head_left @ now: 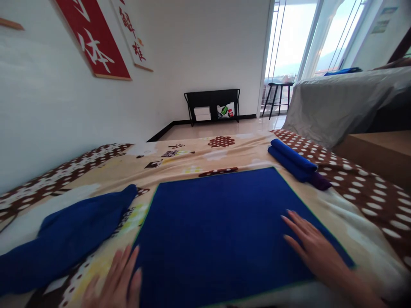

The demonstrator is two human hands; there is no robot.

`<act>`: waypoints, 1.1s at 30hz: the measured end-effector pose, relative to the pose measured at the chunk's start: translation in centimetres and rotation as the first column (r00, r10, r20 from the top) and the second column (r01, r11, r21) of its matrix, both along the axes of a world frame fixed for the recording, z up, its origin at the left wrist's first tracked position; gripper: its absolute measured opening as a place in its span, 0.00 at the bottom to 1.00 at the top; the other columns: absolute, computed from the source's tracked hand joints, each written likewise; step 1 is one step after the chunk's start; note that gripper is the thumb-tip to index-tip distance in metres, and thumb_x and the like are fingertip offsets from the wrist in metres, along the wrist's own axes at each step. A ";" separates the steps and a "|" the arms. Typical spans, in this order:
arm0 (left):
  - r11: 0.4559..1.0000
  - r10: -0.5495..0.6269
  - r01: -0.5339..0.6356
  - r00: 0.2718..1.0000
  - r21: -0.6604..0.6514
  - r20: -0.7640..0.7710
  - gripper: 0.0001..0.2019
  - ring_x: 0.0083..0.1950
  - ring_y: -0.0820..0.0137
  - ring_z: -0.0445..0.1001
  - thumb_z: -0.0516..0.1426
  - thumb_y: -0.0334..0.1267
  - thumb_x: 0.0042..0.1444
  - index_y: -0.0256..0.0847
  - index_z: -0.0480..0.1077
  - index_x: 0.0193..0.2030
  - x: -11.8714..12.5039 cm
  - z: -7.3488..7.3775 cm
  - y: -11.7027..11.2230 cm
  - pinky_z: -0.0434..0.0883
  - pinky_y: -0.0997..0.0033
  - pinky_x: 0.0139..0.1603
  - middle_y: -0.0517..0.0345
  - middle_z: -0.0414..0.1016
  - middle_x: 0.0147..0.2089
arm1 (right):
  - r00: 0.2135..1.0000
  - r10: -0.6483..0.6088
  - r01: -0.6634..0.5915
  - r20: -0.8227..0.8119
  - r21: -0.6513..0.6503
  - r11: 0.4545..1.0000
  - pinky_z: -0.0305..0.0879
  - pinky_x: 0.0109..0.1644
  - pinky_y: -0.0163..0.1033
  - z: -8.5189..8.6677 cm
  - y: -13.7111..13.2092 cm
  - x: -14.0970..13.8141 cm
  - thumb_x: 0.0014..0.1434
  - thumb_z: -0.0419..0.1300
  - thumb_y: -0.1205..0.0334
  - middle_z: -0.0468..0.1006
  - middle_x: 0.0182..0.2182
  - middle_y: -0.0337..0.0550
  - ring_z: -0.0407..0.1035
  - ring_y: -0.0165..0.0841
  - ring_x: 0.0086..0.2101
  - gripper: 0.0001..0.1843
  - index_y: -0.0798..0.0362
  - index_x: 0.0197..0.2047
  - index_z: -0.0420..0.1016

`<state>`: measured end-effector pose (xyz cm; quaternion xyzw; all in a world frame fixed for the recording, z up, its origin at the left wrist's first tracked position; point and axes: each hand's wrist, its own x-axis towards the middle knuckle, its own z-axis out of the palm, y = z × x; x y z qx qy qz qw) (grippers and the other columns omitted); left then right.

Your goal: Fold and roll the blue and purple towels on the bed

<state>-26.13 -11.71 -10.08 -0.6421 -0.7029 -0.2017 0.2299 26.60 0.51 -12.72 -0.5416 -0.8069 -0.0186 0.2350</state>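
Observation:
Spread flat in front of me is a blue cloth (221, 231) with thin green edging. My left hand (114, 280) is at its near left edge, fingers stretched out, partly cut off by the bottom of the view. On the right side of the cloth lies my right hand (311, 246), its fingers extended and slightly apart. Neither hand grips anything. A crumpled blue cloth (80, 231) rests to the left of my left hand. Beyond my right hand, at the far right, are rolled or folded blue cloths (292, 160) with a dark purple end.
Everything lies on a patterned beige blanket (186, 158) with brown polka-dot borders. A black rack (212, 102) stands by the far wall. To the right are a covered piece of furniture (321, 107), a black stool (278, 96) and a window. Red and white scrolls hang at left.

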 end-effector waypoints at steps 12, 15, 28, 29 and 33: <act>0.858 -0.154 0.223 0.971 -0.463 0.182 0.27 0.74 0.62 0.51 0.40 0.49 0.69 0.47 0.55 0.71 8.2 1.3 28.3 0.52 0.49 0.71 0.55 0.52 0.74 | 0.969 0.247 -0.237 0.021 -0.221 0.946 0.45 0.72 0.47 2.4 22.5 -15.2 0.69 0.47 0.50 0.57 0.69 0.42 0.50 0.35 0.68 0.28 0.48 0.69 0.60; 0.889 0.004 0.068 0.988 -0.452 0.155 0.29 0.74 0.57 0.51 0.39 0.50 0.68 0.43 0.55 0.71 -0.7 1.2 27.2 0.50 0.41 0.70 0.49 0.54 0.73 | 0.994 0.095 -0.079 0.058 -0.229 0.970 0.43 0.72 0.52 1.2 26.2 -5.3 0.70 0.42 0.45 0.55 0.69 0.46 0.48 0.39 0.68 0.31 0.49 0.70 0.58; 0.898 0.193 -0.156 0.980 -0.411 0.050 0.31 0.74 0.58 0.51 0.38 0.55 0.67 0.43 0.54 0.71 -4.6 0.9 27.2 0.49 0.41 0.71 0.49 0.54 0.74 | 0.975 -0.186 0.201 0.121 -0.130 0.971 0.39 0.72 0.55 0.2 28.1 -0.5 0.69 0.35 0.41 0.52 0.70 0.51 0.43 0.42 0.70 0.37 0.56 0.71 0.54; 0.904 0.191 -0.158 0.980 -0.397 0.046 0.31 0.74 0.58 0.51 0.37 0.54 0.67 0.41 0.53 0.72 -3.8 1.3 26.1 0.47 0.40 0.71 0.47 0.53 0.74 | 0.971 -0.208 0.220 0.117 -0.106 0.970 0.37 0.72 0.57 0.7 26.7 -0.7 0.70 0.35 0.42 0.51 0.70 0.52 0.42 0.43 0.70 0.37 0.57 0.71 0.53; 0.943 -0.015 0.017 1.000 -0.333 0.009 0.30 0.73 0.61 0.54 0.41 0.52 0.66 0.51 0.45 0.74 -0.3 0.9 15.6 0.53 0.47 0.70 0.58 0.53 0.74 | 0.989 -0.045 0.057 0.139 -0.081 0.995 0.41 0.73 0.52 0.9 15.0 0.3 0.68 0.41 0.42 0.47 0.72 0.41 0.43 0.40 0.70 0.35 0.47 0.73 0.48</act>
